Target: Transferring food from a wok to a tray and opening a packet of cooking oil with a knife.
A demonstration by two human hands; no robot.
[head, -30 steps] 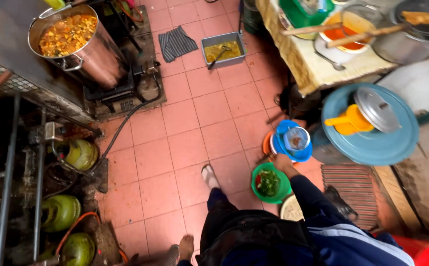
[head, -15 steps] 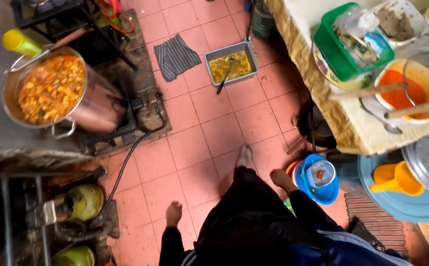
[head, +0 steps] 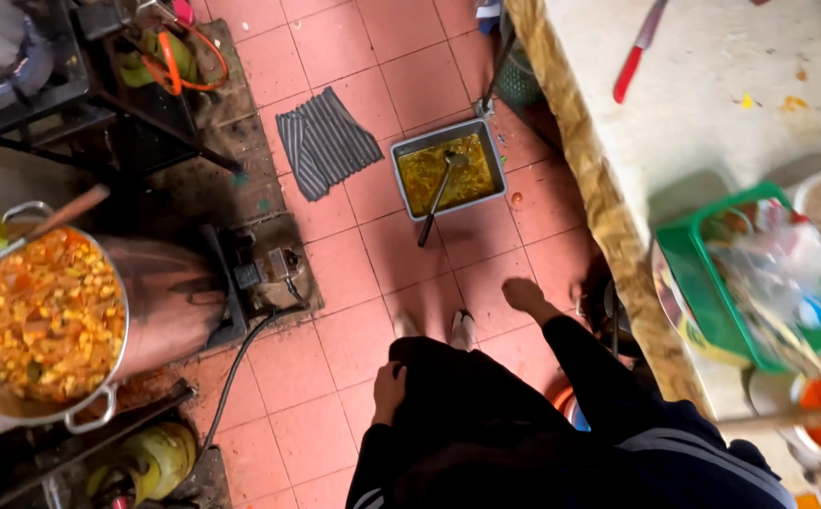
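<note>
Right hand [head: 523,294] hangs loosely curled, empty, beside the stained table edge [head: 608,226]; left hand [head: 390,388] rests against dark trousers [head: 467,396]. Grey rectangular metal tray [head: 450,170] sits ahead, open red tiles [head: 363,273] between.

The one camera sits on my head and looks almost straight down, from standing height, well above the red tile floor [head: 335,283]. My dark-clad body fills six o'clock. The big pot [head: 48,320] lies at nine o'clock, the table edge [head: 608,226] at three, the grey tray [head: 448,170] toward twelve.
</note>
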